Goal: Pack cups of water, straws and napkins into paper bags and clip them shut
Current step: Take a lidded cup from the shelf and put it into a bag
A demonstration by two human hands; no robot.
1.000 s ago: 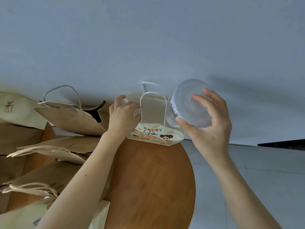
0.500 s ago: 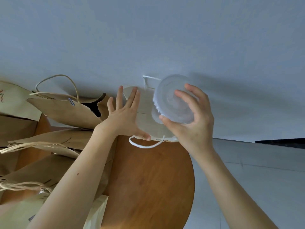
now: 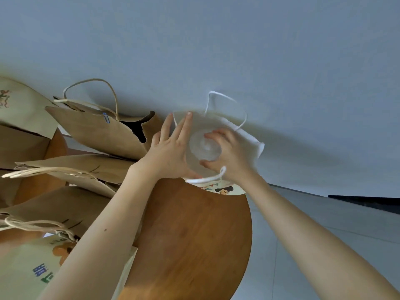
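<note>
- Our left hand [image 3: 168, 152] lies with fingers straight against the rim of the white paper bag [image 3: 249, 139], holding its mouth wide.
- Our right hand [image 3: 231, 154] curls its fingers and thumb round the clear lidded plastic cup [image 3: 204, 146], which sits in the bag's open mouth.
- The bag stands at the far edge of the round brown wooden bench [image 3: 194, 234].
- Brown paper bags [image 3: 97, 128] crowd the left; one carries a blue paper clip [image 3: 106, 118].

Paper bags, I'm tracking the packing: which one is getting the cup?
The white-handled bag at the table's far edge; the right hand holds the cup at its mouth.
</note>
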